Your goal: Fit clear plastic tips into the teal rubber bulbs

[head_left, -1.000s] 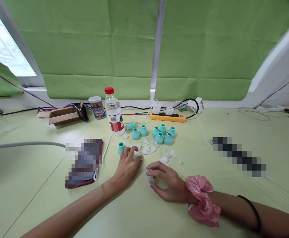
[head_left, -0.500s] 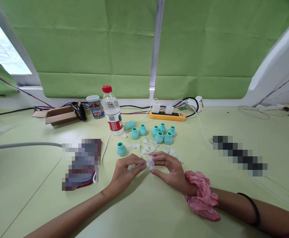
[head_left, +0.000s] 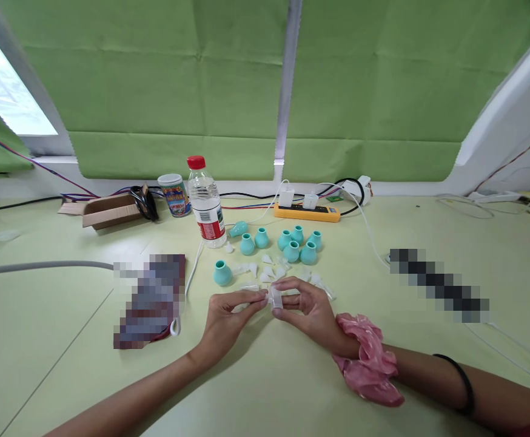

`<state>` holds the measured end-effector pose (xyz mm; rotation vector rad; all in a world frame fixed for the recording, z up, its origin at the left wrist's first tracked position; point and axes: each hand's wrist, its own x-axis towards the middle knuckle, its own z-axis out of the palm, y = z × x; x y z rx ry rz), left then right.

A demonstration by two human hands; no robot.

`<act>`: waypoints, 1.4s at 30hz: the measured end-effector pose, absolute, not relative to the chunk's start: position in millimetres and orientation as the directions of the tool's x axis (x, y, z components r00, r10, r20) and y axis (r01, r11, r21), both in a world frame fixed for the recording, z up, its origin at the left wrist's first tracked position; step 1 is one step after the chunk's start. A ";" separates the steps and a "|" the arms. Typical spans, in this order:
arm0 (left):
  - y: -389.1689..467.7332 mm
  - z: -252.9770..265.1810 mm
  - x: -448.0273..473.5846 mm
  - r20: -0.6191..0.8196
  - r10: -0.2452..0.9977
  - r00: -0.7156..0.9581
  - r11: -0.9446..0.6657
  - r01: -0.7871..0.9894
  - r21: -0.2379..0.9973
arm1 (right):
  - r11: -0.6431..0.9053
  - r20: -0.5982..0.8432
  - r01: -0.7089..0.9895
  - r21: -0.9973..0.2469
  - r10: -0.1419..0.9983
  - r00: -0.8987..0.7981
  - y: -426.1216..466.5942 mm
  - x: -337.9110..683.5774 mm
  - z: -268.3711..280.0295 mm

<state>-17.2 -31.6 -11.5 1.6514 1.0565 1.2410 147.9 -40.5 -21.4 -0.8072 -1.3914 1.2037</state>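
Note:
My right hand (head_left: 308, 309) holds a short, clear plastic tube (head_left: 275, 298) between thumb and fingers. Against the tube's left side, my left hand (head_left: 228, 315) pinches a small whitish plastic piece (head_left: 266, 295), mostly covered by the fingertips. Whether that piece is joined to the tube I cannot tell. Just beyond my hands lie several loose white cone-shaped tips (head_left: 267, 259) and clear plastic pieces (head_left: 249, 286). Behind them stand several turquoise bulb-shaped pieces with open necks (head_left: 308, 253); one sits apart nearer my left hand (head_left: 222, 274), and another turquoise piece (head_left: 238, 229) lies on its side.
A red-capped water bottle (head_left: 207, 209) and a printed can (head_left: 174, 197) stand at the back left, beside a cardboard box (head_left: 113, 211). An orange power strip (head_left: 307, 212) lies near the wall. Blurred-out objects lie left (head_left: 153, 303) and right (head_left: 438, 285), with cables around them.
The tube has tilted slightly in my right hand. My left fingers have shifted a little, and a clear piece behind them now shows more fully. The things on the table stay put.

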 end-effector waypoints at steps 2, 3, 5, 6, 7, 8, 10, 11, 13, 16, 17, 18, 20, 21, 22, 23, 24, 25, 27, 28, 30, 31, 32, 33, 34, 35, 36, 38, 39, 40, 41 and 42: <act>-32.1 -11.3 -16.9 0.381 0.907 0.180 -0.412 0.186 0.892 | 0.197 0.231 -0.186 -0.963 0.955 -0.187 -39.7 147.5 -22.6; -32.4 -11.2 -16.7 0.414 0.891 0.186 -0.448 0.204 0.871 | 0.168 0.207 -0.204 -0.964 0.960 -0.189 -39.3 147.4 -23.2; -33.1 -11.0 -16.6 0.462 0.865 0.196 -0.499 0.232 0.835 | 0.123 0.168 -0.220 -0.968 0.965 -0.200 -38.6 147.4 -24.1; -33.5 -11.0 -16.7 0.478 0.856 0.196 -0.515 0.243 0.822 | 0.108 0.153 -0.216 -0.970 0.967 -0.205 -38.4 147.5 -24.2; -33.8 -11.1 -16.9 0.491 0.849 0.194 -0.527 0.251 0.812 | 0.097 0.140 -0.206 -0.974 0.968 -0.208 -38.2 147.6 -24.0; -34.0 -11.4 -17.1 0.504 0.841 0.194 -0.540 0.257 0.802 | 0.088 0.129 -0.193 -0.977 0.969 -0.210 -38.1 147.7 -23.7; -34.4 -11.9 -17.6 0.526 0.827 0.199 -0.562 0.265 0.783 | 0.072 0.108 -0.176 -0.982 0.972 -0.210 -38.1 147.9 -22.9; -34.4 -12.1 -17.7 0.532 0.821 0.205 -0.570 0.268 0.776 | 0.063 0.099 -0.173 -0.983 0.972 -0.211 -38.1 148.0 -22.5; -34.6 -12.3 -17.7 0.530 0.817 0.227 -0.576 0.268 0.773 | 0.044 0.083 -0.181 -0.983 0.974 -0.213 -38.3 148.2 -22.2; -35.5 -12.2 -16.5 0.516 0.818 0.256 -0.571 0.248 0.783 | 0.037 0.083 -0.214 -0.976 0.974 -0.211 -38.5 148.4 -22.7; -36.1 -12.2 -15.9 0.515 0.815 0.266 -0.573 0.236 0.785 | 0.037 0.086 -0.227 -0.973 0.974 -0.211 -38.5 148.5 -23.1; -36.9 -12.3 -15.1 0.514 0.811 0.279 -0.576 0.223 0.786 | 0.041 0.093 -0.241 -0.970 0.973 -0.210 -38.3 148.6 -23.6; -39.0 -12.5 -13.6 0.508 0.805 0.306 -0.576 0.201 0.792 | 0.066 0.121 -0.268 -0.961 0.973 -0.194 -37.8 148.8 -24.7; -40.2 -12.5 -13.0 0.498 0.806 0.321 -0.570 0.190 0.799 | 0.085 0.140 -0.280 -0.956 0.974 -0.180 -37.3 148.9 -25.1; -41.3 -12.2 -12.6 0.481 0.810 0.335 -0.557 0.180 0.811 | 0.105 0.157 -0.291 -0.951 0.974 -0.163 -36.8 149.0 -25.5; -42.4 -11.5 -12.5 0.460 0.816 0.349 -0.538 0.169 0.826 | 0.119 0.169 -0.297 -0.947 0.974 -0.149 -36.3 149.1 -25.5; -43.3 -10.3 -12.8 0.435 0.824 0.362 -0.514 0.156 0.843 | 0.125 0.175 -0.299 -0.946 0.974 -0.145 -35.9 149.2 -25.2; -44.1 -8.5 -13.4 0.406 0.833 0.376 -0.484 0.140 0.864 | 0.126 0.177 -0.297 -0.947 0.973 -0.150 -35.7 149.3 -24.4; -45.3 -3.4 -15.0 0.334 0.860 0.385 -0.396 0.092 0.913 | 0.145 0.198 -0.273 -0.951 0.964 -0.176 -36.2 149.5 -21.6; -45.7 -0.5 -15.7 0.296 0.879 0.373 -0.340 0.056 0.939 | 0.182 0.230 -0.246 -0.952 0.956 -0.184 -36.9 149.6 -19.7; -45.9 4.6 -16.4 0.219 0.923 0.316 -0.218 -0.040 0.975 | 0.319 0.343 -0.152 -0.935 0.922 -0.178 -38.8 150.2 -15.6; -45.7 6.3 -16.2 0.180 0.940 0.290 -0.158 -0.097 0.983 | 0.407 0.416 -0.087 -0.909 0.893 -0.170 -39.9 150.6 -13.6; -45.4 7.4 -15.8 0.134 0.950 0.283 -0.092 -0.158 0.983 | 0.496 0.492 -0.021 -0.868 0.855 -0.167 -40.9 151.0 -11.9; -45.1 7.8 -15.1 0.081 0.948 0.308 -0.012 -0.219 0.976 | 0.577 0.563 0.039 -0.816 0.809 -0.171 -41.8 151.4 -10.3; -44.7 7.6 -14.4 0.026 0.932 0.362 0.081 -0.278 0.957 | 0.645 0.624 0.088 -0.759 0.760 -0.183 -42.6 151.7 -9.0; -44.5 6.9 -13.8 -0.025 0.899 0.438 0.186 -0.329 0.926 | 0.700 0.673 0.125 -0.703 0.712 -0.200 -43.3 151.9 -7.8; -44.4 5.8 -13.3 -0.064 0.851 0.522 0.290 -0.364 0.885 | 0.744 0.712 0.150 -0.651 0.667 -0.220 -44.0 151.8 -6.7; -44.6 3.4 -12.8 -0.098 0.747 0.658 0.448 -0.389 0.805 | 0.801 0.761 0.172 -0.573 0.598 -0.252 -45.3 150.8 -4.8; -44.8 2.2 -12.8 -0.098 0.709 0.698 0.493 -0.391 0.778 | 0.818 0.775 0.175 -0.547 0.575 -0.262 -45.8 150.0 -4.1; -45.1 1.0 -12.8 -0.096 0.683 0.724 0.519 -0.389 0.761 | 0.831 0.787 0.175 -0.529 0.557 -0.266 -46.3 149.2 -3.5; -45.3 0.0 -12.9 -0.093 0.668 0.738 0.534 -0.388 0.751 | 0.838 0.794 0.175 -0.517 0.546 -0.268 -46.7 148.4 -3.1; -45.4 -1.0 -12.8 -0.089 0.662 0.744 0.539 -0.391 0.746 | 0.841 0.797 0.175 -0.511 0.541 -0.270 -46.9 147.7 -2.8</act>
